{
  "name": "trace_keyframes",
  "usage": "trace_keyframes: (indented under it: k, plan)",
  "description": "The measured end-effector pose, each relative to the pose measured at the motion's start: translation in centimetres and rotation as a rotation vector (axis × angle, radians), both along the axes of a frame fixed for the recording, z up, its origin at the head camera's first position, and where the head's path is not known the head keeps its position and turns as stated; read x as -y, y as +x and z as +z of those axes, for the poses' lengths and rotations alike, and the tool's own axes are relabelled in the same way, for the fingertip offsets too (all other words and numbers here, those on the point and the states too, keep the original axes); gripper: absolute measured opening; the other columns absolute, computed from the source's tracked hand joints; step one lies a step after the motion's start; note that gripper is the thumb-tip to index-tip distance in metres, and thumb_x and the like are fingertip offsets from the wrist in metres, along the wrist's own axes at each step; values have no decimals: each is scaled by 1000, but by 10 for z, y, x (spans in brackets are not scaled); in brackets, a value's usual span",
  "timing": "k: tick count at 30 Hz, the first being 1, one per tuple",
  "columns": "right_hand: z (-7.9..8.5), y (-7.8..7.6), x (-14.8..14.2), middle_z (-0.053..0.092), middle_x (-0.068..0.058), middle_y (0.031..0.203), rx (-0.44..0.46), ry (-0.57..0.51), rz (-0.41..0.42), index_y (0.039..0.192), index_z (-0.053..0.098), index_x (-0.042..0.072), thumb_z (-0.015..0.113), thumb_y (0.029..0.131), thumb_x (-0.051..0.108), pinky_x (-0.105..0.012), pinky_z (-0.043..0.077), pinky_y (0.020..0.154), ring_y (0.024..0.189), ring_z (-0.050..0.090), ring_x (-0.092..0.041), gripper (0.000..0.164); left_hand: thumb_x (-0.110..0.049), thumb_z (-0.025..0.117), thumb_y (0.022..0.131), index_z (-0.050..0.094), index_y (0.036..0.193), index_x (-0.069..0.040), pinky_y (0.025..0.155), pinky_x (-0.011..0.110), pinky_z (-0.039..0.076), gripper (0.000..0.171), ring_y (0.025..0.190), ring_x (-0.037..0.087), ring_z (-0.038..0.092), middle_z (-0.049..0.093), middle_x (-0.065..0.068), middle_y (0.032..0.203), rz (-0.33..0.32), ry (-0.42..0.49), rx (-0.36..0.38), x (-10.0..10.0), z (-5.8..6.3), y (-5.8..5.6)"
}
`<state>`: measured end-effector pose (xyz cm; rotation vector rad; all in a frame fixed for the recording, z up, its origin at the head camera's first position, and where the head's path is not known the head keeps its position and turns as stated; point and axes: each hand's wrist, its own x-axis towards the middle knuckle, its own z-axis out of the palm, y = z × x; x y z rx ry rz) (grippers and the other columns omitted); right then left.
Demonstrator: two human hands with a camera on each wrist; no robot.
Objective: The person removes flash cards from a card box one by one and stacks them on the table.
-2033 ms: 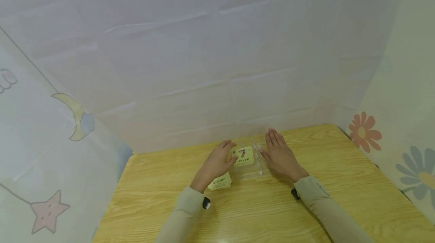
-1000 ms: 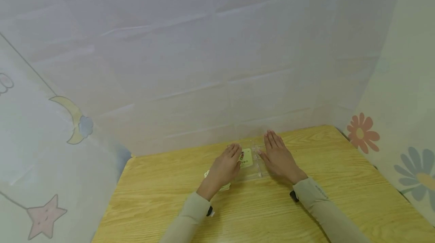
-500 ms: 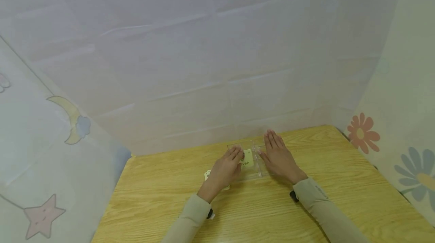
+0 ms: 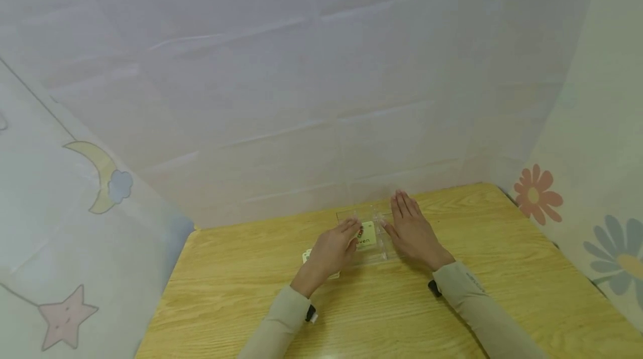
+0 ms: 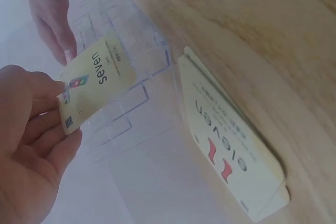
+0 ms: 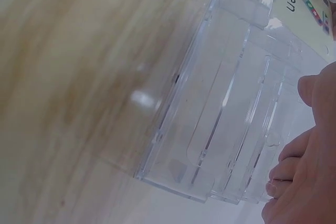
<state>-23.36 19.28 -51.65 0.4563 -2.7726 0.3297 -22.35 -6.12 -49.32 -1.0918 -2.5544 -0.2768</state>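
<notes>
My left hand (image 4: 329, 248) pinches a pale yellow flash card (image 4: 369, 235) printed "seven". In the left wrist view the thumb lies over the picture end of the card (image 5: 100, 80), with fingers beneath it. That card is slightly bowed and sits over a clear plastic stepped holder (image 6: 226, 108), whose ridges and slots show in the right wrist view. My right hand (image 4: 414, 233) lies along the holder's right side, fingers straight and together; whether it bears on the plastic is unclear. A small stack of cards topped by "eleven" (image 5: 226, 140) is partly hidden under my left wrist.
The wooden table (image 4: 226, 292) ends at the back against a pale fabric backdrop (image 4: 301, 96). Decorated panels with a moon (image 4: 97, 175) and flowers (image 4: 533, 194) stand to the left and right.
Two seconds ago my left hand was spread at the left of the "seven" card; it has since moved over the card and grips it. My right hand has barely moved.
</notes>
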Motion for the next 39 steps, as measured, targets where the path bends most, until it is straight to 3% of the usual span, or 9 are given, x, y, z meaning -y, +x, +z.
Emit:
trace_keyframes:
  k: [5,7,12,15,19,22,28,34,39]
  plan:
    - [0,-1,0,21,-35,169,-5,9,0,159,28,-15,55,110,37,-64,21,131,161,19,-48,76,-15,68,103,67,142,-9,72,19,62,39,83,15,77,68,7,144,-13,9,53,3,8,-2]
    - [0,-1,0,21,-35,170,-1,12,0,159,27,-15,54,110,37,-63,21,131,161,19,-48,77,-14,68,103,68,141,-11,77,21,63,38,85,15,78,69,6,144,-17,9,79,4,9,-3]
    - [-1,-1,0,20,-35,170,12,5,8,160,23,-14,52,111,37,-63,19,132,162,17,-48,78,-13,70,102,69,140,-12,95,29,64,38,116,19,75,69,3,142,-26,31,152,6,14,-7]
    - [-1,-1,-1,20,-35,170,13,0,10,161,22,-14,52,111,37,-64,19,132,162,16,-48,78,-12,70,102,70,140,-14,96,29,63,38,118,18,74,69,2,142,-39,57,235,8,18,-10]
    - [-2,-1,-1,21,-35,170,3,-2,12,160,23,-14,52,111,37,-64,19,132,162,18,-48,77,-13,70,102,70,139,-17,84,21,63,38,89,10,77,72,2,138,-42,72,339,9,23,-15]
    - [-2,-2,-2,22,-35,169,-2,-6,14,160,25,-15,53,111,37,-64,20,131,161,19,-49,76,-13,71,101,71,139,-18,70,16,57,38,62,7,67,75,3,133,-33,75,392,10,26,-17]
    - [-2,-2,-2,21,-35,169,-3,-24,18,159,26,-15,53,111,36,-64,20,131,161,19,-49,76,-11,70,101,73,135,-19,76,21,61,35,92,15,78,77,5,128,-39,122,454,11,28,-21]
    - [-2,0,-2,22,-35,169,-8,-27,15,159,28,-16,53,111,36,-64,20,131,161,20,-49,75,-7,66,103,76,131,-17,66,18,55,31,89,15,78,78,6,126,-63,231,576,13,25,-29]
    - [-3,0,-2,21,-35,170,0,-31,12,159,28,-15,53,111,36,-64,19,131,161,19,-48,75,-10,66,104,77,129,-20,72,15,57,29,106,12,77,78,4,127,-71,282,620,16,21,-34]
